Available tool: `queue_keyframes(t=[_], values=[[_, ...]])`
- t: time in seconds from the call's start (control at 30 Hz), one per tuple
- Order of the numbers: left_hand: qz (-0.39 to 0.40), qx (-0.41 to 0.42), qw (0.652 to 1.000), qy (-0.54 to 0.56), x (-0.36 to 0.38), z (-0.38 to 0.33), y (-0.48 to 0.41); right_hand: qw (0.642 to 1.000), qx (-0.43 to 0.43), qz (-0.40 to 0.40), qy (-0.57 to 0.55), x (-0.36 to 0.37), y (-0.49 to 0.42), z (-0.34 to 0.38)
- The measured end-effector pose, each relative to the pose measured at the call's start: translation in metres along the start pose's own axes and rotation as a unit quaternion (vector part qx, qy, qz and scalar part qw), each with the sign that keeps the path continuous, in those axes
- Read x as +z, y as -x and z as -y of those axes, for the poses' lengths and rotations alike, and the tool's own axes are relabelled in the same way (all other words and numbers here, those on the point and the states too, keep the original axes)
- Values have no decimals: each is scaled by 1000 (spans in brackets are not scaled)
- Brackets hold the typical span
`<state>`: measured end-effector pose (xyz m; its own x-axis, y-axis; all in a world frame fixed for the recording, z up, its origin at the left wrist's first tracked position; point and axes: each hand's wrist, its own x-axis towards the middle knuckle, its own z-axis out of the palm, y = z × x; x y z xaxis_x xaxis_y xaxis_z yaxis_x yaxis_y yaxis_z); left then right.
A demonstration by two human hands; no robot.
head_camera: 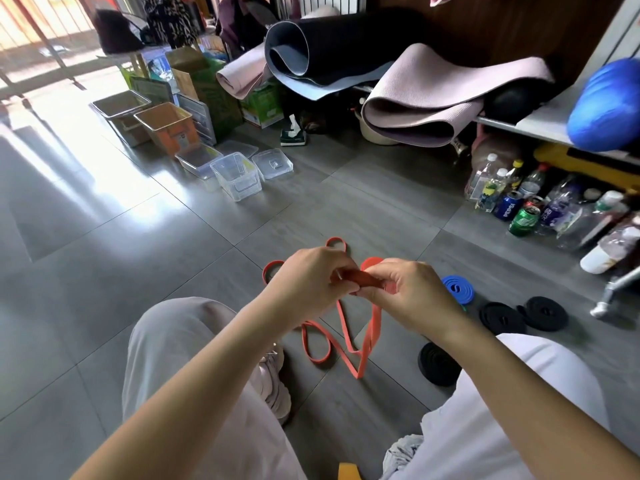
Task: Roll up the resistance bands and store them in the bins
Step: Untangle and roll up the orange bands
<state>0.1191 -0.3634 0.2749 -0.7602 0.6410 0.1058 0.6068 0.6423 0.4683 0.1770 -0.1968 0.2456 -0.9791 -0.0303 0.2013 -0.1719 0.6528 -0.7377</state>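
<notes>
Both hands work one end of an orange-red resistance band (367, 344) above the grey floor. My left hand (304, 278) and my right hand (408, 289) pinch a short folded or rolled stretch of it between them. The rest of the band trails down in loose loops onto the floor between my knees. A rolled blue band (458, 289) lies just right of my right hand. Three rolled black bands (502, 317) (546, 312) (437, 362) lie near my right knee. Clear plastic bins (236, 176) stand on the floor ahead, to the left.
Two larger tubs, one orange (166, 128), stand behind the clear bins, with a clear lid (272, 163) beside them. Rolled yoga mats (433, 98) pile up at the back. Bottles and cans (519, 209) crowd the floor at right. My knees frame the bottom of the view.
</notes>
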Motion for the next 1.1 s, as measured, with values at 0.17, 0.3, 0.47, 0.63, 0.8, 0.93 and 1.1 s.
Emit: queue_keyframes(t=[0.17, 0.3, 0.47, 0.63, 0.8, 0.93, 1.1], values=[[-75, -73, 969, 223, -1, 5, 0, 984, 61, -26, -164, -1, -2, -3], [-114, -128, 879, 444, 13, 7, 5, 966, 44, -54, -248, 2, -1, -2], [-68, -155, 762, 625, 27, 2, 10, 940, 43, -66, -331, 7, -2, -1], [-53, -57, 978, 191, 13, 7, 3, 982, 77, -38, -168, 4, -3, -11], [-10, -3, 999, -48, -16, -2, -15, 986, 56, -18, -153, -2, -16, -1], [-86, -41, 984, 148, -39, -2, -26, 973, 83, -5, -214, -9, -33, -5], [-164, -111, 877, 437, -68, -6, -42, 976, 143, 49, -158, 3, -45, -28]])
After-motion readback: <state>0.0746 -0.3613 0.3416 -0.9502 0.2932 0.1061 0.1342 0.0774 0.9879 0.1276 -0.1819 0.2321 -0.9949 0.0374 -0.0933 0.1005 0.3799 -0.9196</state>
